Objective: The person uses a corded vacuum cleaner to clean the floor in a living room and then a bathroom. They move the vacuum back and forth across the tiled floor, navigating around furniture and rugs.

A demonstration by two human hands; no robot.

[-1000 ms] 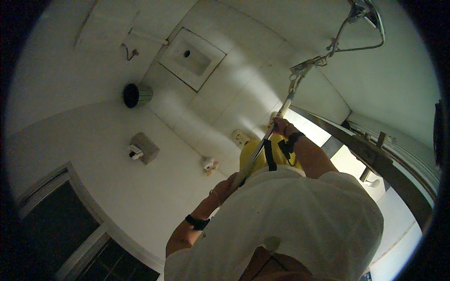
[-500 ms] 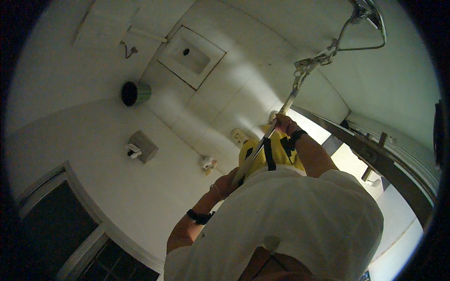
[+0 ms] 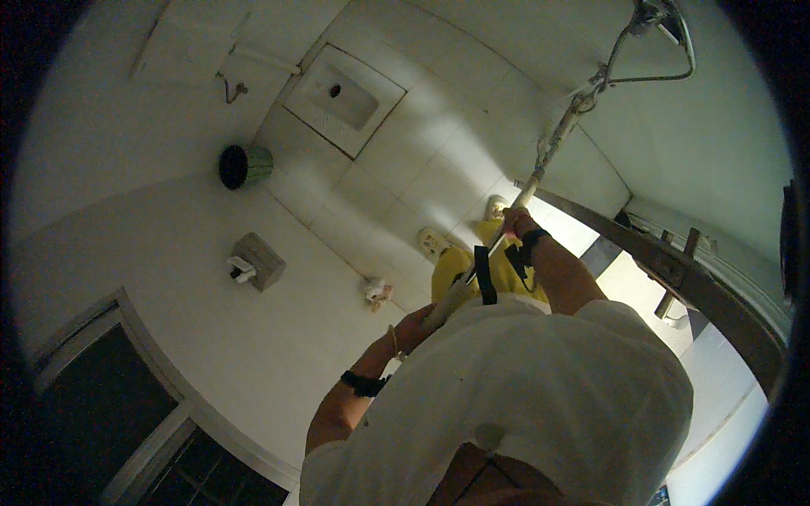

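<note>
A long pale pole, which looks like a mop [image 3: 529, 187], runs slantwise from my waist up toward the far right wall. Its far end is ragged, with stringy pale strands, and overlaps the shower pipe in the view. My right hand [image 3: 519, 224] is wrapped round the middle of the handle. Closer to my body, my left hand [image 3: 414, 329] grips the handle's near end, partly hidden by my white shirt. A dark band is on each wrist.
A squat toilet [image 3: 353, 105] is set in the tiled floor ahead. A green bin [image 3: 245, 166] stands by the left wall, near a tissue box [image 3: 258, 262] and a crumpled bag [image 3: 376, 293]. A shower fixture [image 3: 651, 21] hangs on the right wall; a door edge [image 3: 658, 266] is beside me.
The mop's ragged far end has shifted and its strands hang differently, lower along the handle. My right hand has moved slightly right with the handle; my left hand has barely moved.
</note>
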